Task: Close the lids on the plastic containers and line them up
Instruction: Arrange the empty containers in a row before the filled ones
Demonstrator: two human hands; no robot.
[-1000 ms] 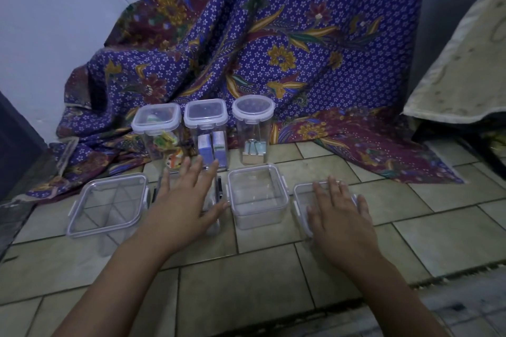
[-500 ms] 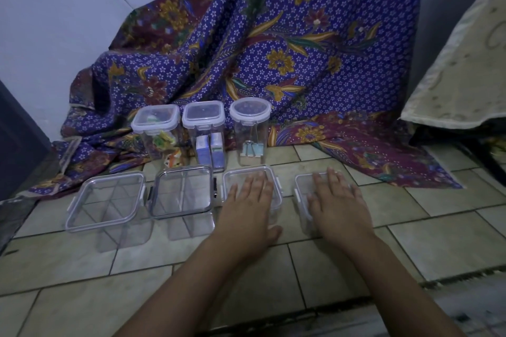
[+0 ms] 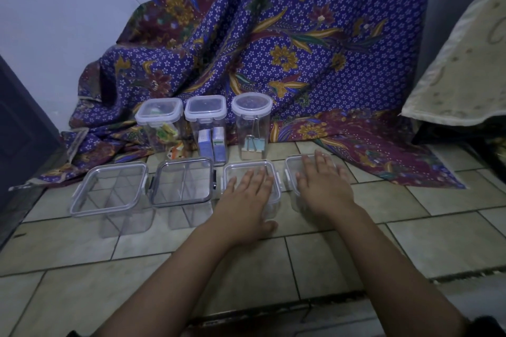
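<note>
Fingers (image 3: 256, 176) of both hands lie flat, released, pressing lids on two clear containers (image 3: 276, 180) in the floor's front row; all seven look lidded, so only latching and straightening seem left.

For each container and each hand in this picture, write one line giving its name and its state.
Far-left box: lid on, empty.
Second box: lid on, empty.
Third box: lid on, left hand flat on it.
Right box: right hand flat on lid.
Left jar: closed, colourful items inside.
Middle jar: closed, small packs inside.
Round jar: closed, binder clips inside.
</note>
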